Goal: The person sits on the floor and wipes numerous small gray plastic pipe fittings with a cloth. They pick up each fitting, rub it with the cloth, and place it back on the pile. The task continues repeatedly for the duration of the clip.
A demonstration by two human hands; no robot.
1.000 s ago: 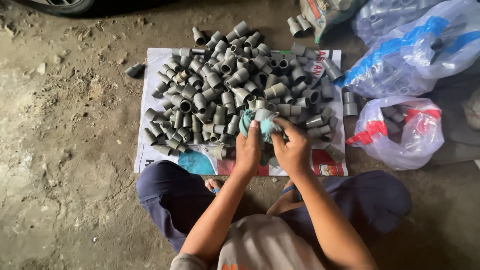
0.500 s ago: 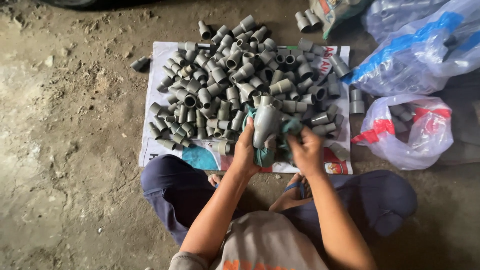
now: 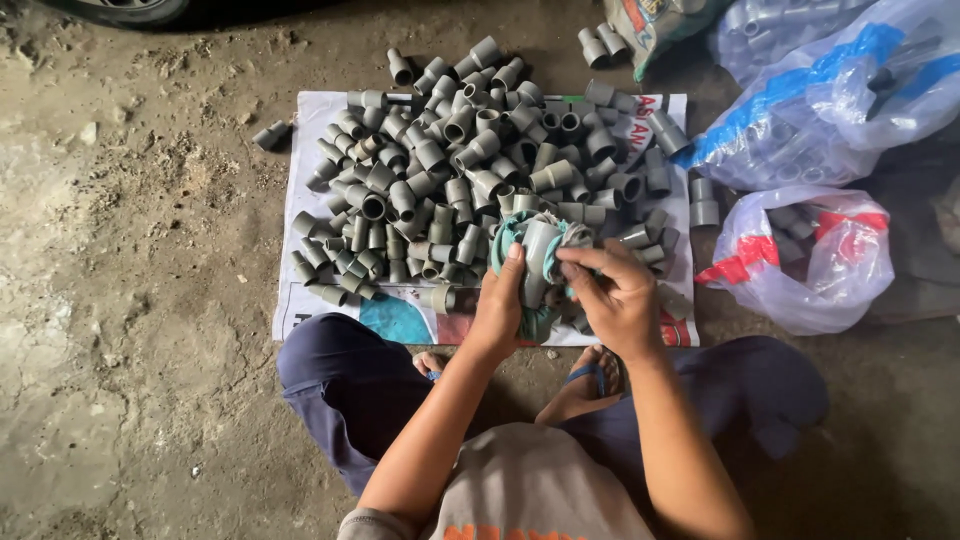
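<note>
While well over a hundred grey pipe fittings (image 3: 470, 170) lie heaped on one printed sheet (image 3: 400, 320), a single fitting (image 3: 540, 255) sits between the person's two hands, just above the sheet's near edge. Two fittings (image 3: 597, 44) stand apart at the top, one (image 3: 268, 135) lies off to the left. Three plastic bags (image 3: 800, 260) rest on the right. The left hand (image 3: 497, 305) has a clenched grip around the fitting, which is wrapped in one teal rag (image 3: 535, 318). The right hand (image 3: 615, 300) pinches the rag against the fitting with bent fingers (image 3: 580, 262). Everything sits on a rough, dirty concrete floor (image 3: 130, 300).
</note>
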